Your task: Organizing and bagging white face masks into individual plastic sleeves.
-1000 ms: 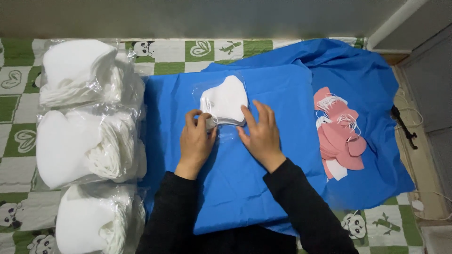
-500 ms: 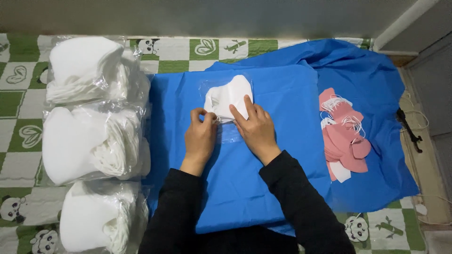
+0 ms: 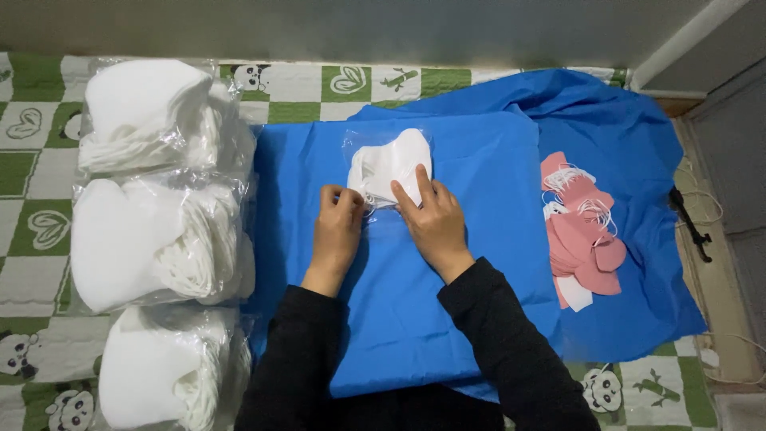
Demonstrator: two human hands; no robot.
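White masks [image 3: 391,166] in a clear plastic sleeve [image 3: 381,144] sit near the far edge of the blue cushion, about mid-width — both hands on them.

Largest first: green-and-white checkered floor mat [image 3: 32,160] with cartoon prints covers the floor. Blue cloth [image 3: 622,128] is spread over its right part, reaching the far right corner. Blue cushion [image 3: 487,183], flat and square-ish, lies on the cloth's left part, centre of view.

Left of the cushion, three bulk bags of white masks in a column along the mat's left side: far bag [image 3: 152,112], middle bag [image 3: 152,239], near bag [image 3: 167,375]. Middle one touches the cushion's left edge.

Right of the cushion on the blue cloth — pile of pink masks [image 3: 586,239] with white ear loops, a few white pieces among them. Small dark object [image 3: 690,223] with thin cord lies off the cloth's right edge, too small to identify.

Left hand [image 3: 337,227]: grip pinched on the near left edge of the sleeve, fingertips curled. Right hand [image 3: 431,219]: palm down, fingers pressing flat on the masks' near right part, thumb at the sleeve edge — pressing, not clenched. Both arms in black sleeves [image 3: 511,351] coming from the near edge.
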